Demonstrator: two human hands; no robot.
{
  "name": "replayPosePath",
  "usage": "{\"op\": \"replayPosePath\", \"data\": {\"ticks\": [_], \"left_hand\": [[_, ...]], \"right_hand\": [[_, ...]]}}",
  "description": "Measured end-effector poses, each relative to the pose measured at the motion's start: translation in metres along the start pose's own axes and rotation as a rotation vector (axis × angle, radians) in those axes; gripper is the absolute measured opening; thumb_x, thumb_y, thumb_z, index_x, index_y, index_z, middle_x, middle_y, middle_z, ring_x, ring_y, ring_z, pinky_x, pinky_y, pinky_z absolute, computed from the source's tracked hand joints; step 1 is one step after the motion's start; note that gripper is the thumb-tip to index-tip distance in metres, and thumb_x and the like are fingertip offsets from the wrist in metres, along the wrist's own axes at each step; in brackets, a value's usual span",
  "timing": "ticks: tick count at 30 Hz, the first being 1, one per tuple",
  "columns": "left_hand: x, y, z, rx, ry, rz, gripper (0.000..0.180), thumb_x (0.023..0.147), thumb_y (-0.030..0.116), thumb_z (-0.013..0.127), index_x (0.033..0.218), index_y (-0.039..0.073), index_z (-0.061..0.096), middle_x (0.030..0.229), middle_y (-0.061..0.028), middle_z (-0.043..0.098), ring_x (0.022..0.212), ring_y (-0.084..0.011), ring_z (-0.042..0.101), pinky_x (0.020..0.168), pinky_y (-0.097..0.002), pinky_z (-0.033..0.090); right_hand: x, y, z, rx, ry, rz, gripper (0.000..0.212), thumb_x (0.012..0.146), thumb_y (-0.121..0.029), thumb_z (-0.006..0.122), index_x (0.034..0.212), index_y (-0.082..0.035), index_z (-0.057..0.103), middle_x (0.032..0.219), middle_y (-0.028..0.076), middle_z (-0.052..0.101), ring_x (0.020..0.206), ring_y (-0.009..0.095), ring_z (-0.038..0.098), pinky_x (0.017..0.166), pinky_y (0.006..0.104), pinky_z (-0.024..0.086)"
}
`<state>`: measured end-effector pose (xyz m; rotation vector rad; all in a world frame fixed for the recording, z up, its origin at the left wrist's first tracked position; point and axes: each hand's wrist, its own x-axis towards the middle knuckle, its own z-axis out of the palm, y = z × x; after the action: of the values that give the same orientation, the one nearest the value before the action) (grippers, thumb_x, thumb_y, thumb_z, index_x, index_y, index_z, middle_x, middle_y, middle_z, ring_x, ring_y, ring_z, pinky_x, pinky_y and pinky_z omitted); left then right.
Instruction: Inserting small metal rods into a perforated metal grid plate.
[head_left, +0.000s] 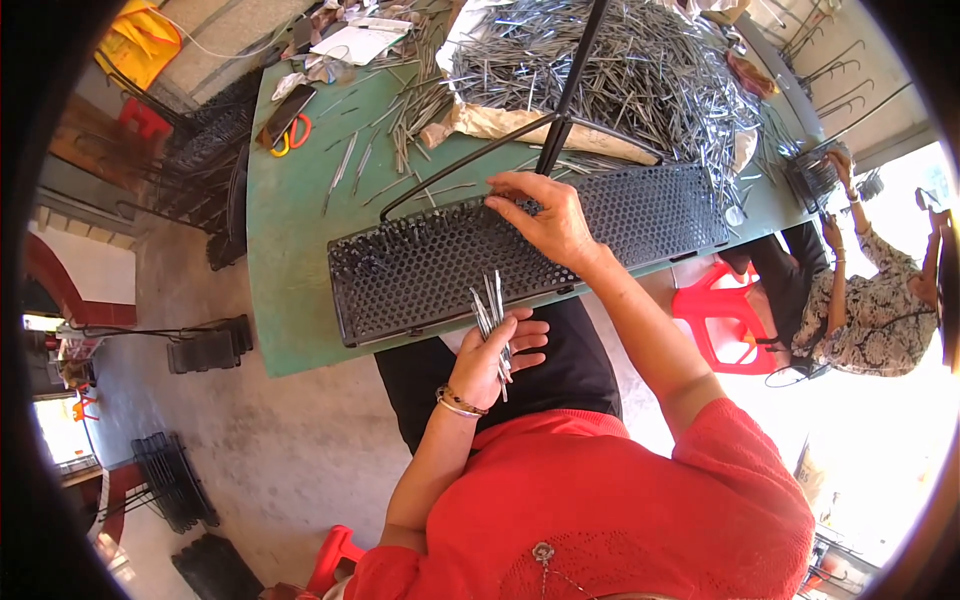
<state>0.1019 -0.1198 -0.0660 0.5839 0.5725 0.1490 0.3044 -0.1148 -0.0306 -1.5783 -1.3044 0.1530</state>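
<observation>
A bunch of thin grey metal rods [491, 322] lies in my left hand [488, 352], held near my lap, thumb across it and fingers partly curled. My right hand [545, 222] reaches over the long black tray [540, 262], which is full of round holes. Its thumb and forefinger come together at the tray's far edge; anything between them is too small to make out. Short rods [405, 238] stand upright in the holes along the tray's far left part. On the right, the tray's holes look unfilled.
Behind the tray a big heap of rods [600, 75] covers the green table [290, 215]. A black metal stand [560, 125] rises there. Scissors [292, 135] and a dark phone [290, 108] lie at the left. A co-worker [860, 300] sits right, near a red stool [722, 315].
</observation>
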Motion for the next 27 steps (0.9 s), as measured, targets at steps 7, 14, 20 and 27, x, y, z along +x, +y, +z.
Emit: {"op": "replayPosePath", "data": {"ticks": [7,14,20,27], "left_hand": [[-0.001,-0.001,-0.002,0.002,-0.017,-0.001,0.033,0.096,0.023,0.048,0.117,-0.001,0.051,0.106,-0.0177,0.062,0.091,-0.0209,0.064,0.073,-0.0348,0.057],[-0.004,0.004,-0.001,0.023,-0.019,0.013,0.034,0.096,0.023,0.047,0.12,-0.001,0.049,0.106,-0.0176,0.062,0.091,-0.0204,0.064,0.073,-0.0338,0.057],[-0.009,0.023,0.001,0.001,-0.141,0.143,0.035,0.098,0.023,0.045,0.123,0.0,0.046,0.107,-0.0178,0.062,0.092,-0.0216,0.063,0.074,-0.0341,0.056],[-0.014,0.018,-0.004,0.013,-0.145,0.175,0.036,0.098,0.024,0.042,0.123,-0.001,0.046,0.111,-0.0191,0.06,0.096,-0.0244,0.062,0.073,-0.0369,0.058]], "right_hand": [[-0.005,0.007,0.002,-0.161,-0.006,-0.238,0.02,0.077,-0.006,0.069,0.097,-0.003,0.067,0.094,0.011,0.065,0.088,0.026,0.062,0.075,0.0319,0.05],[-0.005,-0.007,0.003,-0.211,0.16,-0.278,0.014,0.082,-0.007,0.066,0.094,-0.002,0.067,0.092,0.011,0.065,0.084,0.024,0.062,0.073,0.0304,0.05],[-0.027,-0.043,-0.003,0.189,-0.329,0.336,0.022,0.085,-0.018,0.068,0.095,0.002,0.067,0.078,0.007,0.065,0.072,0.01,0.059,0.062,0.0254,0.048],[-0.038,-0.04,0.004,0.441,-0.583,0.605,0.02,0.086,-0.018,0.066,0.083,0.002,0.067,0.065,0.0,0.061,0.061,0.003,0.05,0.049,0.0218,0.038]]}}
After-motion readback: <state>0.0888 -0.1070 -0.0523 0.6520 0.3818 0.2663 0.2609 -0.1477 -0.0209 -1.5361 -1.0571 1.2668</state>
